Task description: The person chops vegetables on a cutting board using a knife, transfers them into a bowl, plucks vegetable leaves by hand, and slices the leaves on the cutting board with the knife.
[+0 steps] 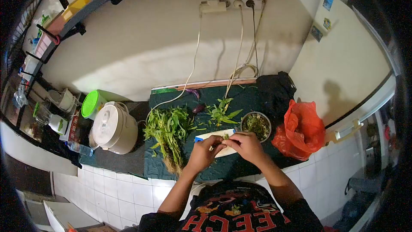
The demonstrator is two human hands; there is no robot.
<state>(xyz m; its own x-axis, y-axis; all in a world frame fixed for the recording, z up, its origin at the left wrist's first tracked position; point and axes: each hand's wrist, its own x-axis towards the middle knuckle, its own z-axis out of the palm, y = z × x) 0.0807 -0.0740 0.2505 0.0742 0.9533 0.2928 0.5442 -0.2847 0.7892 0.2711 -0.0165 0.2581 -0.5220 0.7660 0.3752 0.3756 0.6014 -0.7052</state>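
Observation:
Both my hands meet over a white cutting board [225,151] with a blue corner. My left hand [203,152] and my right hand [246,145] pinch a small piece of green plant [226,136] between their fingertips. Left of the board lies a big bunch of leafy greens [168,131] with roots toward me. Behind the board are some loose leafy sprigs [222,112]. A round bowl [269,134] with small green pieces in it stands just right of my right hand. All of these rest on a dark green cloth [201,171].
A red plastic bag [299,131] stands at the right, with a black bag [277,90] behind it. Purple eggplants [198,109] lie at the back. A white rice cooker [115,128] is at the left. Cords hang from the wall sockets [238,3].

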